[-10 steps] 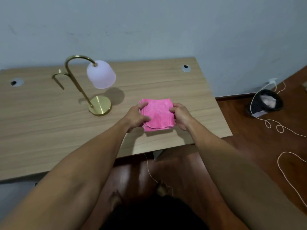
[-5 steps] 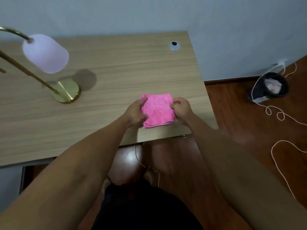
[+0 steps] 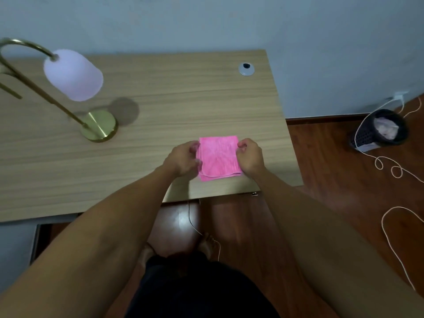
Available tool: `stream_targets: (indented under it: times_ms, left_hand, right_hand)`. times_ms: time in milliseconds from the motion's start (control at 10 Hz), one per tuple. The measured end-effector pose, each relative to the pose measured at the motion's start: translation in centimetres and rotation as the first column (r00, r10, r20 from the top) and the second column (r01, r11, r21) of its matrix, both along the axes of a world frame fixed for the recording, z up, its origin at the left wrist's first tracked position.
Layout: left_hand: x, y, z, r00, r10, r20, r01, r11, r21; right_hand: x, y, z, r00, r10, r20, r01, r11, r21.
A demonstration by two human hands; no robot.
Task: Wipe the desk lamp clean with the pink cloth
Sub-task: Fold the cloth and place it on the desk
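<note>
Standing at the near edge of the desk [image 3: 160,92], the person's bare feet [image 3: 207,245] rest on the dark wood floor [image 3: 332,180], with both forearms extended over the desktop. A thin cable [image 3: 193,223] hangs from under the desk edge to the floor between the feet.

The pink cloth [image 3: 219,157] lies folded flat on the desk near the front right corner. The left hand [image 3: 183,160] sits at the cloth's left edge, fingers curled and pinching that edge. The right hand [image 3: 250,157] sits at the right edge, fingers curled in against the fabric; whether it actually pinches the cloth cannot be determined. The cloth remains in contact with the desktop.

The desk lamp [image 3: 73,75] stands well apart from the cloth, toward the left side of the desk. Its round brass base [image 3: 99,126] rests on the surface, a slanted brass stem rises to a curved neck, and a pale frosted shade hangs from the neck's end.

A grey cable grommet [image 3: 246,69] is set into the far right of the desktop. On the floor to the right, a black mesh bin [image 3: 378,130] stands beside the wall [image 3: 229,19], with a white cord [image 3: 390,166] looping across the floor near it.
</note>
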State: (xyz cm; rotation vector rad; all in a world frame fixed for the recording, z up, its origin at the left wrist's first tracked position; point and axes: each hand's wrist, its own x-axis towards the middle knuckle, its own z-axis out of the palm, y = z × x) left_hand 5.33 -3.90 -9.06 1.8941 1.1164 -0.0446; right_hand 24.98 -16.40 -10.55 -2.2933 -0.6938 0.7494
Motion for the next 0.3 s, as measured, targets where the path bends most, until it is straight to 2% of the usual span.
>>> stream_targets:
  times_ms: [300]
  left_hand:
    - [-8.2, 3.8, 2.5, 0.986, 0.16, -0.043, -0.154, 0.981, 0.119]
  right_hand:
    - [-6.9, 5.2, 2.3, 0.969, 0.243, -0.04, -0.242, 0.97, 0.029]
